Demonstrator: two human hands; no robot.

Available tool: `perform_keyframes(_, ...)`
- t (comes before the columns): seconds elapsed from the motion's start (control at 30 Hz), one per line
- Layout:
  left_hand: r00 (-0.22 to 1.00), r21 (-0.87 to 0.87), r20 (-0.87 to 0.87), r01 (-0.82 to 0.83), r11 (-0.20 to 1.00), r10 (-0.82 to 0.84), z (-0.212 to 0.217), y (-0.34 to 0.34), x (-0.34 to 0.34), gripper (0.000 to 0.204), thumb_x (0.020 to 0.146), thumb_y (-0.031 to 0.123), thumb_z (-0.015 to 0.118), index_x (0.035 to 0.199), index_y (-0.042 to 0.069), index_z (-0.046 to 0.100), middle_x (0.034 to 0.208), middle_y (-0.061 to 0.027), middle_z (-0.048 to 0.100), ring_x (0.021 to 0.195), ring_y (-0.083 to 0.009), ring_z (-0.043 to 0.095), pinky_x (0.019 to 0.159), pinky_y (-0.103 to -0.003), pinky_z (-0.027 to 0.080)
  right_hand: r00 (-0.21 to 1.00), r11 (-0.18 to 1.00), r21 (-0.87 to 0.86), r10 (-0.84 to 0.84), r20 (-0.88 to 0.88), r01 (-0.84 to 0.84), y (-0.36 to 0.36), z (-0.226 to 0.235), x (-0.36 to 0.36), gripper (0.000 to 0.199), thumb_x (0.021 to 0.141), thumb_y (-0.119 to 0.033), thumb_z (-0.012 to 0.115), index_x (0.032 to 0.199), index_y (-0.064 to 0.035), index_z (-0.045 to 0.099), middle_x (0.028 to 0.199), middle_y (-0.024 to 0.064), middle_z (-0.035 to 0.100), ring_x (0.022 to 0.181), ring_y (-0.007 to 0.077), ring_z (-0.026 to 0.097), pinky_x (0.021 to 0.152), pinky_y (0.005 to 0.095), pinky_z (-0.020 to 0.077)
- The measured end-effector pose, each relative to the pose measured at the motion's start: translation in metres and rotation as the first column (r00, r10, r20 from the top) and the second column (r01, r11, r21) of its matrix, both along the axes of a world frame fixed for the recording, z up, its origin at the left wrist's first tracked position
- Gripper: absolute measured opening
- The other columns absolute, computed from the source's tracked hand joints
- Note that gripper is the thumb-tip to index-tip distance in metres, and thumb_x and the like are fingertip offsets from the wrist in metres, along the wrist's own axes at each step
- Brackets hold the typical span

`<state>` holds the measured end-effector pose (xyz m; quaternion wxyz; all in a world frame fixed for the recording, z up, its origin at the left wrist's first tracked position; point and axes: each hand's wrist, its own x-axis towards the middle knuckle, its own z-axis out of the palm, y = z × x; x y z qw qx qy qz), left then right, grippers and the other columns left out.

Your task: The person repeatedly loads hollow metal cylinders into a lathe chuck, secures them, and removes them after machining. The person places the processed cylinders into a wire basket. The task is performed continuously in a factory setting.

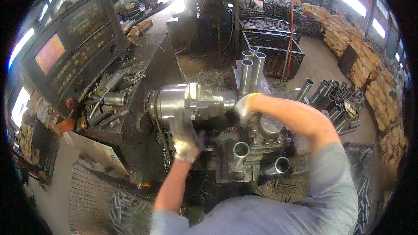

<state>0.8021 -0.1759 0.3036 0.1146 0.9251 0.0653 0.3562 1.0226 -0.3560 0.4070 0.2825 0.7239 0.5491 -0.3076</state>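
Observation:
A large shiny lathe chuck (170,100) is in front of me, with its jaws facing right. My left hand (186,148), in a pale glove, is at the chuck's near side. Its blurred fingers stretch up along the chuck, with the thumb apart. A stepped, shiny metal piece (213,108) extends rightward from the jaws. At its right end is my right hand (246,108), also gloved; its fingers are smeared and partly hidden, so its grip is unclear. Just below and right of that hand sits a round metal cap (271,125) on the machine's carriage.
One tube (241,150) stands on the carriage; another tube (278,166) lies nearer me. Several upright tubes (246,76) stand beyond my right hand, and more tubes (335,98) are at right. A control panel (74,48) rises at left. Metal bins (274,56) stand farther back.

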Motion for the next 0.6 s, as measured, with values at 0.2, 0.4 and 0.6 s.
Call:
perform_keyframes(0.2, 0.978, 0.349, -0.116, -0.124, 0.929, 0.175, 0.035, 0.070, 0.063, 0.079, 0.081, 0.035, 0.075, 0.145, 0.001, 0.046, 0.146, -0.0212, 0.050, 0.140, -0.0432, 0.042, 0.122, -0.056, 0.024, 0.972, 0.963, 0.164, 0.226, -0.062, -0.213, 0.054, -0.068, 0.027, 0.032, 0.075, -0.019, 0.079, 0.103, -0.0042, 0.079, 0.098, 0.0139, 0.078, 0.086, 0.0269, 0.072, 0.075, 0.0424, 0.0558)
perform_keyframes(0.4, 0.993, 0.422, -0.092, -0.029, 0.906, 0.075, 0.052, 0.065, 0.062, 0.087, 0.064, 0.031, 0.079, 0.136, -0.006, 0.047, 0.135, -0.0254, 0.052, 0.131, -0.0459, 0.046, 0.116, -0.055, 0.031, 0.971, 0.288, 0.955, 0.237, 0.001, -0.071, 0.078, -0.017, 0.096, 0.018, 0.083, -0.020, 0.070, 0.083, -0.0038, 0.077, 0.088, 0.0144, 0.076, 0.079, 0.0318, 0.071, 0.070, 0.0399, 0.0553)
perform_keyframes(0.6, 0.950, 0.421, -0.294, 0.033, 0.907, 0.102, 0.076, 0.066, 0.075, 0.094, 0.062, 0.037, 0.083, 0.140, -0.002, 0.047, 0.139, -0.0232, 0.054, 0.135, -0.0428, 0.047, 0.118, -0.054, 0.032, 0.784, 0.048, 0.866, -0.451, -0.427, 0.499, 0.107, -0.012, 0.136, 0.043, 0.085, -0.039, 0.065, 0.095, -0.0001, 0.078, 0.100, 0.0276, 0.073, 0.092, 0.0424, 0.073, 0.079, 0.0481, 0.0562)
